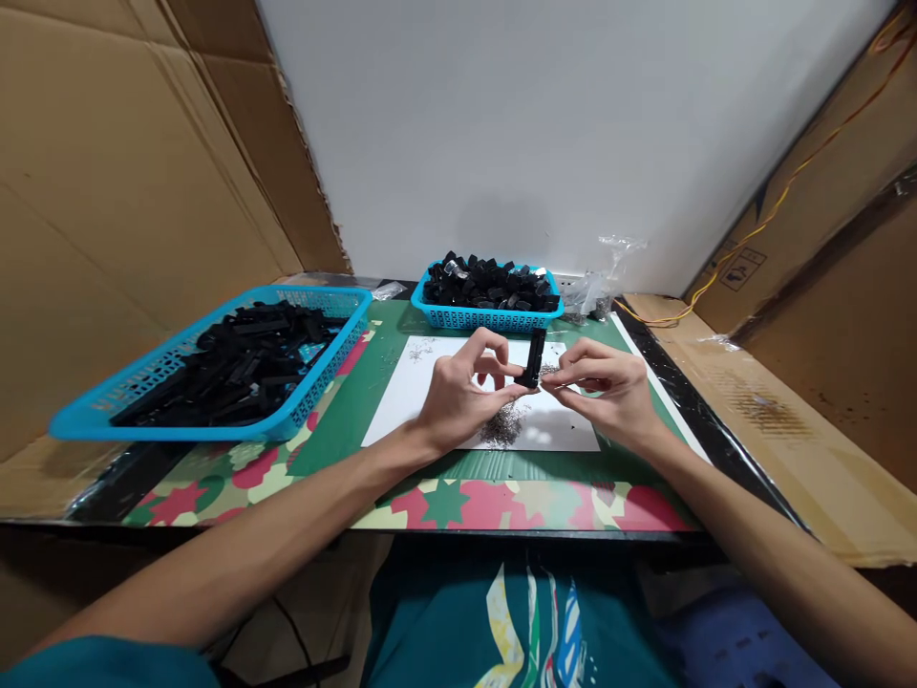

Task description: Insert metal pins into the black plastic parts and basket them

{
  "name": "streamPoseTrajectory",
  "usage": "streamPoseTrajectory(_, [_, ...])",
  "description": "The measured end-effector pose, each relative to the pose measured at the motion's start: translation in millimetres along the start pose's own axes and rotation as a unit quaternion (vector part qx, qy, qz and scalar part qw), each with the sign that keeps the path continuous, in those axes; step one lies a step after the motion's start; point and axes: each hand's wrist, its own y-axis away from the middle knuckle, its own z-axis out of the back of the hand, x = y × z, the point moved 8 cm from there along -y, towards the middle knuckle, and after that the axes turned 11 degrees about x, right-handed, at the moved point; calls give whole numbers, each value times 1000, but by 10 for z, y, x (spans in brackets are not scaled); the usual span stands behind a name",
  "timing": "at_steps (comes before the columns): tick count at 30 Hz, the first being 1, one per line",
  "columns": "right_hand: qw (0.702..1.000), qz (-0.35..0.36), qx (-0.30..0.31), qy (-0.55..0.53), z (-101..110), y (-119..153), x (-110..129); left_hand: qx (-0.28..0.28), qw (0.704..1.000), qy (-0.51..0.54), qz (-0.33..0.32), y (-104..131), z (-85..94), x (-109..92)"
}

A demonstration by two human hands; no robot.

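A slim black plastic part (534, 357), longer than it is wide, stands upright in the pinch of my left hand (469, 392). My left thumb and a finger grip its lower end. Close to that lower end, on the right, my right hand (602, 382) is closed in a fingertip pinch; whatever lies between those fingertips is too small to name. Beneath both hands a white sheet (401, 401) bears a pile of tiny metal pieces (503, 426). A smaller scatter of similar pieces (422, 350) lies at the sheet's far left.
A large blue basket (315, 392) of long black parts stands at left. Behind the sheet is a smaller blue basket (487, 318) heaped with black pieces (494, 287). Clear plastic bags (594, 291) sit beside it. Cardboard walls (129, 172) flank the green mat (336, 430).
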Motion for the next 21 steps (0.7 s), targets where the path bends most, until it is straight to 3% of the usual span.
streamPoseTrajectory(14, [997, 20, 34, 69, -91, 2, 90, 23, 996, -51, -67, 27, -39, -61])
streamPoseTrajectory(21, [993, 46, 37, 103, -114, 17, 125, 13, 971, -149, -187, 70, -26, -235])
